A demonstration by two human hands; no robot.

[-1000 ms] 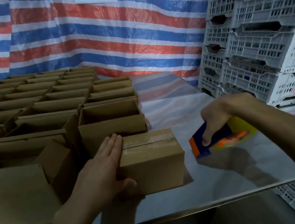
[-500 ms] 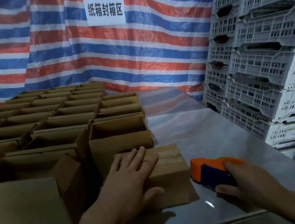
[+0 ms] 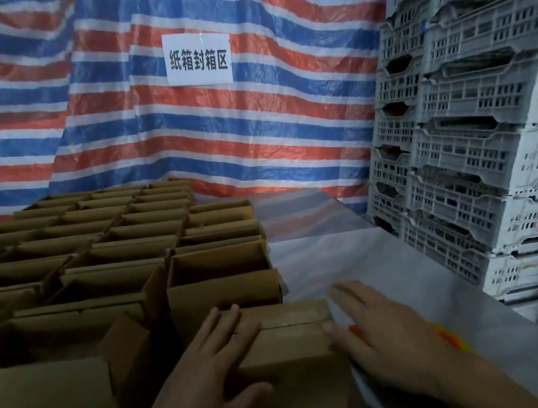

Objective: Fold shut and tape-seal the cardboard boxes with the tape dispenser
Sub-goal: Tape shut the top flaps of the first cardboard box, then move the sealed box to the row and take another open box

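At your twelve o'clock hangs a red, blue and white striped tarp (image 3: 284,125); your cardboard boxes (image 3: 224,291) at ten are brown; crates (image 3: 481,153) at three, pale grey.

Left hand (image 3: 214,367) lies flat on the closed box (image 3: 290,339), right hand (image 3: 379,337) beside its right edge.
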